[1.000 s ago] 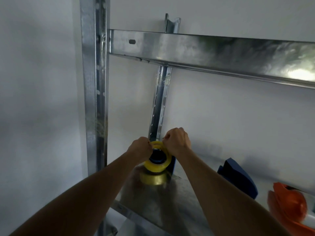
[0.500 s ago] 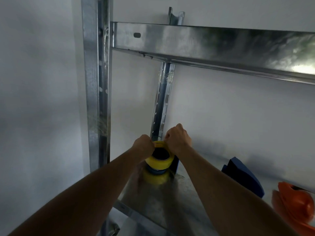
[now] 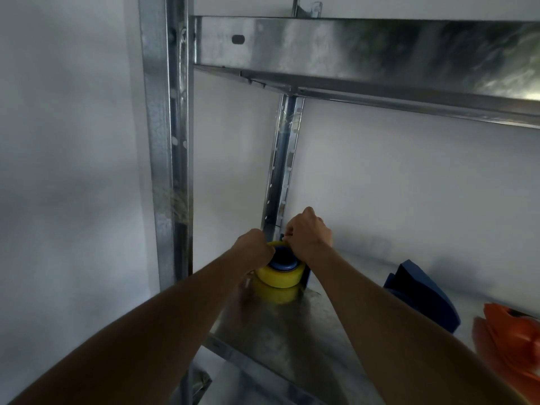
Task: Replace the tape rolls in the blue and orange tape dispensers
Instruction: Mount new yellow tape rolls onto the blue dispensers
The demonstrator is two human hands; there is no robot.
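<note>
A yellow tape roll [image 3: 279, 277] lies flat on the metal shelf [image 3: 286, 340] in the back left corner, seated around a blue hub [image 3: 282, 257] of the blue dispenser. My left hand [image 3: 254, 248] grips the roll's left side. My right hand [image 3: 309, 238] curls over its far right edge, fingertips pinched at the rim. A dark blue dispenser part [image 3: 420, 296] lies on the shelf to the right. The orange dispenser [image 3: 514, 331] sits at the right edge of view, partly cut off.
A steel front upright [image 3: 166, 141] stands left of my arms and a rear upright [image 3: 285, 165] rises just behind the roll. The upper shelf beam [image 3: 350, 51] crosses overhead. A white wall closes the back and left.
The yellow roll has tipped from nearly upright to flat and dropped down over the blue hub. Both hands stayed on it and moved slightly lower.
</note>
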